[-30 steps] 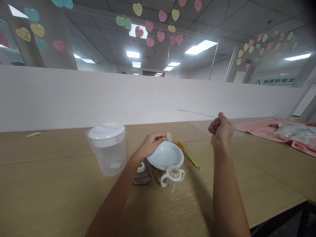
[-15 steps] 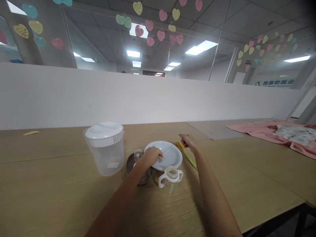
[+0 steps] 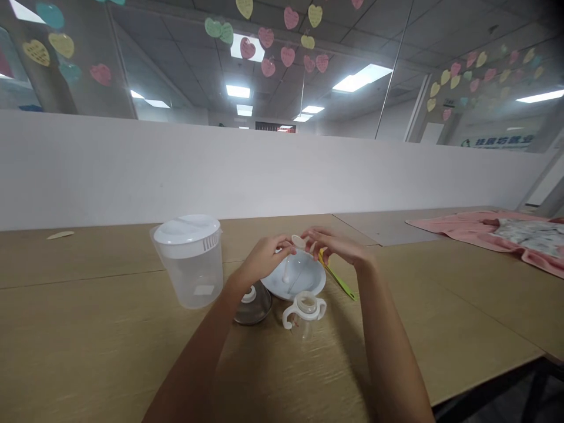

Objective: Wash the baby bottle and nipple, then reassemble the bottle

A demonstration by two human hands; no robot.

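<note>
The left hand (image 3: 259, 258) has a narrow grip, thumb and fingertips pinching the small pale disc (image 3: 298, 241) at its edge. The right hand (image 3: 337, 244) comes in from the other side, fingers curved and partly spread at the disc's far edge; whether that grip bears on it or only touches, I cannot tell. The disc is held above the back part of the bowl (image 3: 311, 279), clear of it.

To work it well, I would keep the pinch light and on the rim, since so thin a piece could bend or slip. Let one hand hold while the other turns or feels, and stay over the bowl, so a drop lands there.

In the bowl lie a thin stick and a small pale part, hard to make out. Just in front stands the bottle (image 3: 304, 322), its white handles between the forearms; elbows should stay wide of it. The steel dish (image 3: 259, 311) sits beside the bowl, partly behind the left forearm, the brush (image 3: 341, 282) on the other side. Farther out on the surface (image 3: 110, 341) stands the lidded jug (image 3: 194, 273).
</note>
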